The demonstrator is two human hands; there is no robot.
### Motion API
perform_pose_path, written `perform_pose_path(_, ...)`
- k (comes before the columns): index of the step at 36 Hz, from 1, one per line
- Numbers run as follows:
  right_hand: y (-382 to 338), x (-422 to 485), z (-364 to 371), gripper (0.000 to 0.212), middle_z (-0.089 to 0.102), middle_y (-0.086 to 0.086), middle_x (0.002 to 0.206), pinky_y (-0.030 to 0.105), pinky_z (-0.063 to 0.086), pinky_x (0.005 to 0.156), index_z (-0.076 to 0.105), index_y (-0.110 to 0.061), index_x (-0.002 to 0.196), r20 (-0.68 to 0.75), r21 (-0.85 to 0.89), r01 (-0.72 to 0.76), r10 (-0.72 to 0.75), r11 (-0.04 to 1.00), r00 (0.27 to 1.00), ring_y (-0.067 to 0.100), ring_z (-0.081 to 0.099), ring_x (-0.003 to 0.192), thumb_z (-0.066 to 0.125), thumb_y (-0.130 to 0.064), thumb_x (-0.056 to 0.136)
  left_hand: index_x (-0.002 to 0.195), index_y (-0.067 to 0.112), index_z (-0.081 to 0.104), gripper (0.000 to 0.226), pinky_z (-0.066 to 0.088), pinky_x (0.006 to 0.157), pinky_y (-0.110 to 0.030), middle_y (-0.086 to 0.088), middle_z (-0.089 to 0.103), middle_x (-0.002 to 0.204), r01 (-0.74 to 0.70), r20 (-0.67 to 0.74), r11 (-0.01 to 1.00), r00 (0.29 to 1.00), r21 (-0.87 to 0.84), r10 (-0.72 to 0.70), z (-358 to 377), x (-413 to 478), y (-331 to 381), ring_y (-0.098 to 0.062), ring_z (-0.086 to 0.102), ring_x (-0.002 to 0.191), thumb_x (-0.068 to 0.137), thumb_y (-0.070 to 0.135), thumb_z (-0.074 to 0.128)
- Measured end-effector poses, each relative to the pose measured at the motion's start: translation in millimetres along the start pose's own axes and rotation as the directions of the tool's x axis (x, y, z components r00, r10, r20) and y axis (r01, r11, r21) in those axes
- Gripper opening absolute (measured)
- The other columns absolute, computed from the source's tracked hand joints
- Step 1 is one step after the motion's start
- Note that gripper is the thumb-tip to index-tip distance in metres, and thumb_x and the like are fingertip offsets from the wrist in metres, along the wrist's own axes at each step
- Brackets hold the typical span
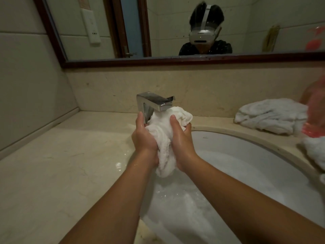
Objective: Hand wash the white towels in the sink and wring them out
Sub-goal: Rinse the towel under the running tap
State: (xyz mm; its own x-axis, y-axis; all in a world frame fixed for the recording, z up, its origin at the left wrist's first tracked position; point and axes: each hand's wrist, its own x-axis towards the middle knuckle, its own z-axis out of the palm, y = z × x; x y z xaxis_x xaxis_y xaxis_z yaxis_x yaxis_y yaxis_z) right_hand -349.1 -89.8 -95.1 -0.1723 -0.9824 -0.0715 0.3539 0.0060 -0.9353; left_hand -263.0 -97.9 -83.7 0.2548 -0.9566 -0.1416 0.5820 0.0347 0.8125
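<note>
Presently: left hand point(143, 138), right hand point(182, 140) both gripping towel point(163, 140), covering its sides; pink thing point(314, 110) at right blurring, unidentifiable.

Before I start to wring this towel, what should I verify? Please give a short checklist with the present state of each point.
1. Both hands hold the towel: ok. The left hand and the right hand grip it from opposite sides.
2. Towel is over the sink, so water falls in: ok.
3. Towel is clear of the faucet: not ok. Its top bunches right under the spout.
4. Water is turned off: cannot tell, the towel hides the outlet.
5. Soap is rinsed out: cannot tell. The foamy water below is cloudy.
6. There is a place to set it down: ok. The towel pile lies on the counter at right.
</note>
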Motion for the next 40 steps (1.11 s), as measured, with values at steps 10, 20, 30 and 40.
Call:
perform_pose_path(10,-11,-3,-6,0.091,0.074,0.0,0.122,0.05,0.061,0.098,0.047,-0.035,0.133,0.098,-0.176,0.1,-0.084,0.979,0.992,0.021,0.077,0.105,0.086,-0.074,0.061,0.125,0.015,0.067,0.114,0.057,0.101,-0.057,-0.016,0.077,0.116,-0.062,-0.016,0.975,0.998,0.214,0.067,0,23,-12,-0.036,0.076,0.106,0.059,0.107,0.05)
perform_pose_path(20,-3,26,-17,0.085,0.081,0.008,0.105,0.058,0.064,0.087,0.064,-0.026,0.132,-0.151,0.085,-0.153,0.165,0.984,0.975,0.035,0.08,0.093,0.089,-0.058,0.057,0.121,0.004,0.067,0.068,0.056,0.104,-0.05,-0.018,0.074,0.122,-0.093,0.026,0.97,0.996,0.227,0.089,15,-11,7,-0.035,0.071,0.113,0.11,0.061,0.03)
perform_pose_path(30,0,44,-22,0.071,0.067,0.01,0.134,0.061,0.063,0.091,0.027,-0.036,0.141,-0.27,0.433,0.017,0.112,0.901,0.956,0.034,0.074,0.111,0.081,-0.031,0.094,0.115,0.031,0.071,0.077,0.061,0.093,-0.056,0.0,0.077,0.112,-0.163,0.184,0.727,0.982,0.667,0.051,13,-4,-10,-0.026,0.074,0.103,0.096,0.083,0.018)
perform_pose_path(40,-6,35,-17,0.097,0.074,0.008,0.126,0.056,0.064,0.092,0.034,-0.035,0.149,-0.148,0.394,-0.037,0.103,0.918,0.984,0.032,0.077,0.106,0.09,-0.047,0.071,0.127,0.018,0.073,0.081,0.059,0.102,-0.048,-0.009,0.081,0.107,0.174,-0.011,0.915,0.983,0.363,-0.183,16,2,-9,-0.03,0.078,0.103,0.101,0.08,0.026)
